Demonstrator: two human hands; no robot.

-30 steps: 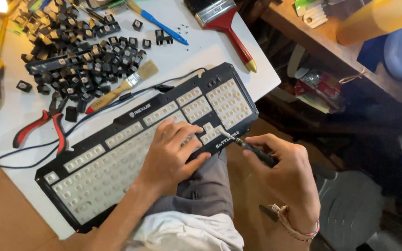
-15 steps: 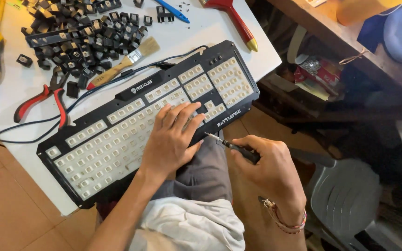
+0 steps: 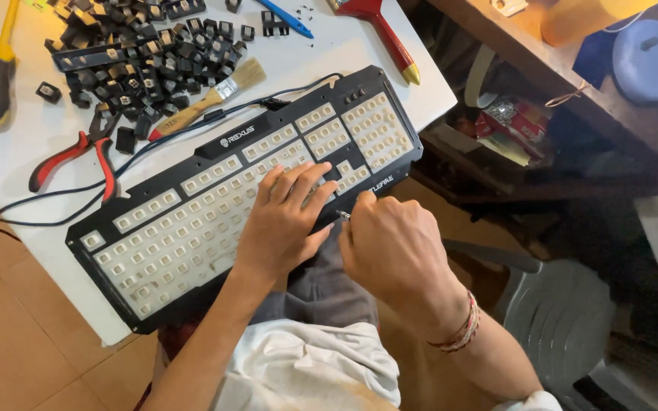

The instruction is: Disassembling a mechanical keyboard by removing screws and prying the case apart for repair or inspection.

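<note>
Stripped black keyboard (image 3: 245,198) lies tilted over the white table (image 3: 390,57) edge, left hand (image 3: 287,217) spread flat on its keys; right hand (image 3: 394,247) has swung in from the side, fist now closed on a thin tool, tip (image 3: 342,215) at the lower edge, likely prying

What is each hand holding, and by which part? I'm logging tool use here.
The right hand grips a thin tool by its hidden handle; only the metal tip shows. The left hand holds nothing, pressing flat on the keyboard.
</note>
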